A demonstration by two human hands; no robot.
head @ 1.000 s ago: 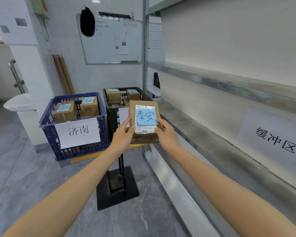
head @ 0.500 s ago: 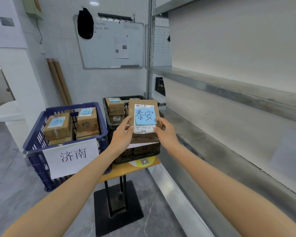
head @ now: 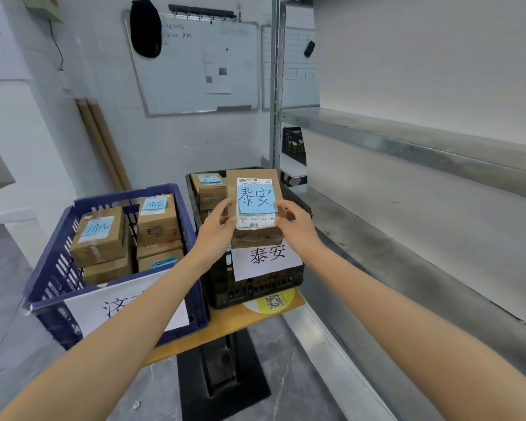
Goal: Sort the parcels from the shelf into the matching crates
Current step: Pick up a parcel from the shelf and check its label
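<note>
Parcel (head: pixel 257 205) has come closer to the crates than half a second ago. It is now in the air over the front of the black crate (head: pixel 255 287), and that crate's white sign (head: pixel 266 258) shows in full below it.

Two hands on one parcel: left hand (head: pixel 216 232) pinches the left edge, right hand (head: pixel 295 229) grips the right edge.

Blue note (head: pixel 257 199) on the parcel reads 泰安, stuck over a shipping label with 淘宝 printed at the bottom. White sign also reads 泰安.

Two crates sit side by side on one wooden table top (head: pixel 225 326). Blue crate (head: pixel 52 275) has a paper sign (head: pixel 116 305) partly hidden by the left forearm; only 济 is legible. Two top parcels (head: pixel 99 235) in it carry blue notes reading 济南, with more boxes beneath. One noted box (head: pixel 208 189) is visible in the black crate, writing unclear.

Yellow QR sticker (head: pixel 272 302) at the table edge. Metal shelf (head: pixel 407 253) runs along the right.
</note>
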